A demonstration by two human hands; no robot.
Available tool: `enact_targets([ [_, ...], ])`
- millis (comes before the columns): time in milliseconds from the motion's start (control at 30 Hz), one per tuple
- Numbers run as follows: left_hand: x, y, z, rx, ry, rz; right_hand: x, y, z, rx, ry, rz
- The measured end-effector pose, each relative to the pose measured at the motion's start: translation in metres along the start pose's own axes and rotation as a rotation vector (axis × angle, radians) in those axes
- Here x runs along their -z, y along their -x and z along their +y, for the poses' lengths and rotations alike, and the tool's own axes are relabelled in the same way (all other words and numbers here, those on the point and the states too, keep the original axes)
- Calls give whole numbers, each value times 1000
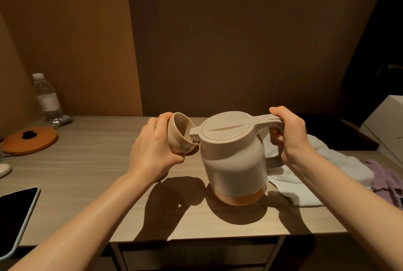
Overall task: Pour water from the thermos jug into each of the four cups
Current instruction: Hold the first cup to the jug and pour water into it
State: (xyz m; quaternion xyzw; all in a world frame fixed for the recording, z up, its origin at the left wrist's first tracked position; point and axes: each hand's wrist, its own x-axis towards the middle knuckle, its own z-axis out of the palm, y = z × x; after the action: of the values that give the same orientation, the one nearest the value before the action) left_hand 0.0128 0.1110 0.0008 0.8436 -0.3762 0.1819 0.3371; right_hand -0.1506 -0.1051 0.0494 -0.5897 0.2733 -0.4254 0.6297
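Note:
A beige thermos jug [234,161] with an orange base hangs a little above the wooden table [87,161], tilted slightly to the left. My right hand [290,137] grips its handle at the right. My left hand [152,148] holds a small beige cup [181,134], tipped on its side with its mouth toward the jug's spout. The spout reaches to the cup's rim. No water stream is visible. No other cups are in sight.
A clear water bottle [46,98] stands at the back left, an orange lid [30,140] in front of it. A dark phone [15,216] lies at the near left. White cloth [305,183] and purple cloth [386,181] lie right, beside a white box [386,122].

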Motion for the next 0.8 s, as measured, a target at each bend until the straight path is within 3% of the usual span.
enact_targets([
  [400,-11,6,-5,42,46,30,-5,-1,-9,-3,66,-53],
  [800,-37,31,-8,171,244,49,-5,0,-14,-20,130,-87],
])
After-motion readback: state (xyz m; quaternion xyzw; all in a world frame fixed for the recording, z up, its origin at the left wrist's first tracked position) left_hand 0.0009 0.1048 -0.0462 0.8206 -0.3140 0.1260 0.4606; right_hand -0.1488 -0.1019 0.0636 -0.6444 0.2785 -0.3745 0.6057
